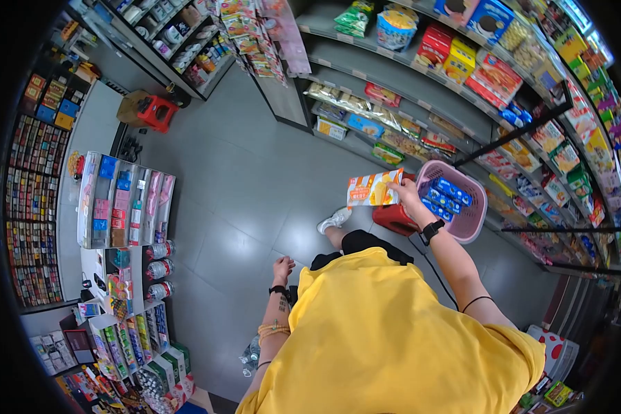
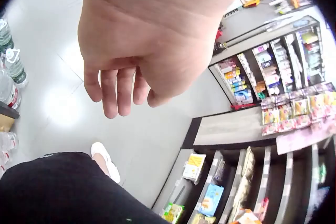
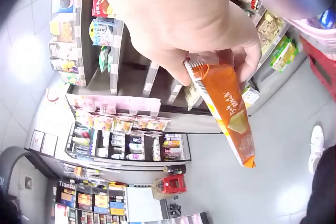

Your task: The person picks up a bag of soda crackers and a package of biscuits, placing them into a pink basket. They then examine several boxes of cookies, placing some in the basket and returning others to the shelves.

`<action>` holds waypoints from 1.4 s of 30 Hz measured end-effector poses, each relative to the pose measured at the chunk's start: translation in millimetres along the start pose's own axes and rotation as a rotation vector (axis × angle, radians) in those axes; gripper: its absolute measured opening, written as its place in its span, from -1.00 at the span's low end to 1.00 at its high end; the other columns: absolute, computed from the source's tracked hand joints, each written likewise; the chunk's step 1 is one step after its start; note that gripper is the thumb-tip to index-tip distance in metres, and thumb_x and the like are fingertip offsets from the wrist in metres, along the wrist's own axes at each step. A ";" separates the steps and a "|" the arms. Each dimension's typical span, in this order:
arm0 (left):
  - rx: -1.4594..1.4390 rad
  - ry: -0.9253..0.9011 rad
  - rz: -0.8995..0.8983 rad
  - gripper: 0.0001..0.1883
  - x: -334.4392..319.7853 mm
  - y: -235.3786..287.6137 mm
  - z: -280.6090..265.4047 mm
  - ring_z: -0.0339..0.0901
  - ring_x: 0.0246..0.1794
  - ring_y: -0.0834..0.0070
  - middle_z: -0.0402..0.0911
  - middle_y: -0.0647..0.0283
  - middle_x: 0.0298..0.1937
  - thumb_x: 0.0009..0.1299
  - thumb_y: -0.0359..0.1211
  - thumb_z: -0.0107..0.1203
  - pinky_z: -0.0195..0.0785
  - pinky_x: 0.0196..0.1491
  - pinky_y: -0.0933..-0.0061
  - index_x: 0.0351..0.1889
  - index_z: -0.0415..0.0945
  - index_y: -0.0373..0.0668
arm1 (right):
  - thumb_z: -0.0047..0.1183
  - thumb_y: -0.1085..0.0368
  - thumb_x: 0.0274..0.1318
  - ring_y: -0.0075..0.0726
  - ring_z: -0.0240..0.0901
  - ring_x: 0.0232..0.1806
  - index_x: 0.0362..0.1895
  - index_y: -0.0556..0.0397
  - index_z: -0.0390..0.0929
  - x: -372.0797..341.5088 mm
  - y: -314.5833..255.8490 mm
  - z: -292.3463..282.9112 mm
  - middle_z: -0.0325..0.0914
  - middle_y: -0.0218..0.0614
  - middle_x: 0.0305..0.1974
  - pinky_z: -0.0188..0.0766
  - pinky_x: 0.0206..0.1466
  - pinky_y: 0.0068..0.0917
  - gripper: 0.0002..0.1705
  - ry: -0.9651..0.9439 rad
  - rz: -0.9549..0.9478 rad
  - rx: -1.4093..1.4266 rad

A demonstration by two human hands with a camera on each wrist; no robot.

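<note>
An orange-and-white snack packet (image 1: 375, 189) is in my right hand (image 1: 408, 192), gripped by one end between thumb and fingers. In the right wrist view the orange packet (image 3: 226, 103) hangs down from the right hand (image 3: 194, 35), its narrow side showing. Just right of that hand a pink basket (image 1: 477, 214) holds several blue packages (image 1: 448, 196). A red stool (image 1: 392, 219) is beside the basket, partly covered by the right hand. My left hand (image 1: 283, 268) hangs over the floor, its fingers (image 2: 124, 90) loosely bent and holding nothing.
Shelves (image 1: 366, 65) of boxed and bagged snacks run along the right side. At left stands a display counter (image 1: 127, 200), with large water bottles (image 1: 160, 269) along its side. Another red stool (image 1: 156, 112) is at the back. Grey tiled floor (image 1: 234, 172) lies between.
</note>
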State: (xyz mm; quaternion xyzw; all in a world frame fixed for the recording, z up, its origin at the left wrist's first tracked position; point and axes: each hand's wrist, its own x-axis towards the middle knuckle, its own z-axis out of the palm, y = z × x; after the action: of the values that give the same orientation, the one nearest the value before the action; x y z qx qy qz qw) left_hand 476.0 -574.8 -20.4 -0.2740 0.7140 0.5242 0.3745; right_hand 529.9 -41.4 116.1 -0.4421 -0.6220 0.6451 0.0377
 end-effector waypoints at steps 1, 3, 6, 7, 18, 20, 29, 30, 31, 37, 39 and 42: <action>-0.021 0.016 -0.001 -0.69 7.3 -7.9 -8.0 0.66 -0.28 0.47 0.69 0.25 -0.18 0.45 -0.19 0.06 0.36 -0.35 0.48 0.04 0.50 -0.16 | 0.37 0.11 0.01 -0.50 0.49 -0.51 -0.17 0.17 0.51 0.9 -34.1 8.3 0.60 -0.34 -0.39 0.38 -0.49 -0.50 -0.55 0.003 0.063 0.052; -0.101 0.050 -0.025 -0.72 14.3 -27.9 -24.8 0.64 -0.36 0.49 0.68 0.25 -0.24 0.46 -0.22 0.05 0.32 -0.46 0.54 -0.03 0.51 -0.22 | 0.27 0.01 0.11 -0.36 0.54 -0.31 -0.01 -0.03 0.42 27.4 -65.6 23.6 0.58 -0.35 -0.22 0.43 -0.44 -0.43 -0.52 0.010 0.145 0.076; -0.005 0.020 -0.116 -0.76 -0.9 -34.7 -56.7 0.61 -0.41 0.50 0.66 0.19 -0.30 0.44 -0.30 0.07 0.33 -0.51 0.54 -0.10 0.52 -0.30 | 0.22 -0.01 0.18 -0.28 0.56 -0.18 0.09 -0.19 0.34 72.0 -91.2 49.1 0.55 -0.34 -0.06 0.55 -0.39 -0.25 -0.50 -0.001 0.143 0.226; 0.079 0.032 -0.126 -0.76 -21.7 -17.1 -60.8 0.60 -0.43 0.49 0.64 0.18 -0.33 0.44 -0.32 0.08 0.34 -0.51 0.51 -0.10 0.51 -0.33 | 0.21 0.00 0.19 -0.27 0.57 -0.17 0.11 -0.21 0.32 86.5 -99.3 58.1 0.54 -0.34 -0.05 0.58 -0.37 -0.23 -0.50 0.001 0.139 0.264; -0.210 0.194 -0.133 -0.75 49.2 68.5 -109.1 0.63 -0.42 0.50 0.66 0.24 -0.32 0.44 -0.25 0.10 0.35 -0.48 0.49 -0.09 0.47 -0.23 | 0.20 0.02 0.25 -0.25 0.54 -0.05 0.06 -0.28 0.36 235.0 -147.0 105.5 0.56 -0.41 -0.06 0.58 -0.17 -0.16 -0.60 -0.010 0.201 0.638; -0.172 0.230 -0.118 -0.74 50.3 104.0 -94.5 0.63 -0.40 0.51 0.66 0.26 -0.30 0.46 -0.23 0.08 0.35 -0.46 0.51 -0.05 0.47 -0.21 | 0.19 0.03 0.27 -0.18 0.53 -0.01 0.08 -0.24 0.40 259.7 -149.6 110.8 0.55 -0.34 0.01 0.57 -0.10 -0.17 -0.62 0.005 0.212 0.759; -0.018 0.136 -0.189 -0.73 57.1 161.8 -54.5 0.62 -0.34 0.53 0.66 0.30 -0.24 0.49 -0.22 0.05 0.39 -0.32 0.48 0.02 0.48 -0.16 | 0.21 0.11 0.26 0.04 0.53 0.08 0.22 0.02 0.40 354.0 -161.4 143.8 0.49 -0.16 0.16 0.59 -0.07 -0.31 -0.47 -0.039 0.401 1.109; 0.002 0.134 -0.204 -0.73 59.7 166.3 -53.4 0.61 -0.33 0.54 0.66 0.31 -0.23 0.49 -0.22 0.06 0.39 -0.32 0.48 0.02 0.49 -0.16 | 0.21 0.13 0.26 0.03 0.53 0.08 0.22 0.03 0.40 358.4 -164.3 146.4 0.48 -0.17 0.16 0.59 -0.08 -0.33 -0.48 -0.006 0.403 1.116; 0.021 0.132 -0.218 -0.73 63.9 173.2 -53.2 0.61 -0.33 0.54 0.66 0.31 -0.23 0.48 -0.22 0.06 0.39 -0.31 0.48 0.02 0.49 -0.15 | 0.22 0.17 0.25 -0.02 0.54 0.06 0.21 -0.02 0.41 373.4 -154.4 146.5 0.50 -0.20 0.13 0.60 -0.10 -0.35 -0.51 -0.020 0.364 1.073; -0.014 0.133 -0.219 -0.73 101.4 220.4 -51.4 0.61 -0.29 0.55 0.66 0.32 -0.22 0.47 -0.21 0.05 0.39 -0.26 0.46 0.02 0.50 -0.15 | 0.24 0.44 0.16 -0.26 0.45 0.12 0.21 -0.04 0.33 406.1 -162.7 179.2 0.36 -0.29 0.19 0.63 -0.10 -0.38 -0.44 0.152 -0.008 0.726; 0.010 0.119 -0.215 -0.72 114.4 244.8 -44.7 0.62 -0.29 0.54 0.67 0.32 -0.22 0.48 -0.21 0.05 0.39 -0.25 0.45 0.02 0.50 -0.15 | 0.23 0.45 0.16 -0.28 0.40 0.18 0.25 0.01 0.28 414.6 -172.7 186.1 0.29 -0.29 0.25 0.65 -0.04 -0.33 -0.40 0.227 -0.096 0.619; 0.027 0.132 -0.175 -0.72 130.3 276.2 -37.0 0.62 -0.28 0.55 0.67 0.32 -0.20 0.48 -0.21 0.06 0.40 -0.23 0.46 0.03 0.50 -0.15 | 0.21 0.46 0.18 -0.26 0.40 0.19 0.27 0.10 0.30 426.1 -179.0 198.1 0.31 -0.24 0.25 0.67 0.03 -0.28 -0.42 0.232 -0.177 0.483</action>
State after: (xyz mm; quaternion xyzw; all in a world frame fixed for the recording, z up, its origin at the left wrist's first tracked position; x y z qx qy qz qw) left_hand 176.1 -527.0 28.8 -0.3644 0.7175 0.4605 0.3747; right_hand 59.5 101.2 10.0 -0.4349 -0.4779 0.7141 0.2692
